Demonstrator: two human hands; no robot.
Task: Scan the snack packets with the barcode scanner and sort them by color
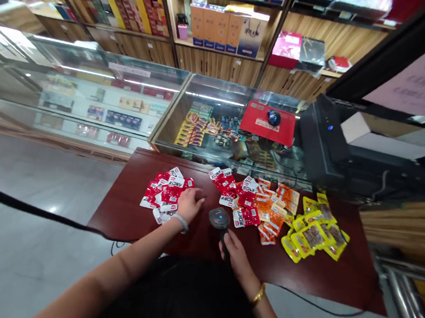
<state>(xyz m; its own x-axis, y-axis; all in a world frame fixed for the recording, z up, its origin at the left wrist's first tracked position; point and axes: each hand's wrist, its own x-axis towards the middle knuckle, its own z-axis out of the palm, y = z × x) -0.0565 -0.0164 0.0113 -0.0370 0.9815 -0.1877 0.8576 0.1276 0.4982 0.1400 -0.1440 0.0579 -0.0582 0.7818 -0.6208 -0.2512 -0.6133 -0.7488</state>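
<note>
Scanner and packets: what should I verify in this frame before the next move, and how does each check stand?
1. Scanner gripped in the right hand: ok.
2. Left hand at the left red pile: ok, at its right edge.
3. Packet held in the left hand: cannot tell.
4. Right red pile apart from the orange packets: not ok, they meet.
5. Yellow packets apart from both red piles: ok.

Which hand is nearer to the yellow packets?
Right. The right hand, holding the scanner, is to the left of the yellow packets; the left hand is farther left, at a pile of red-and-white packets.
</note>
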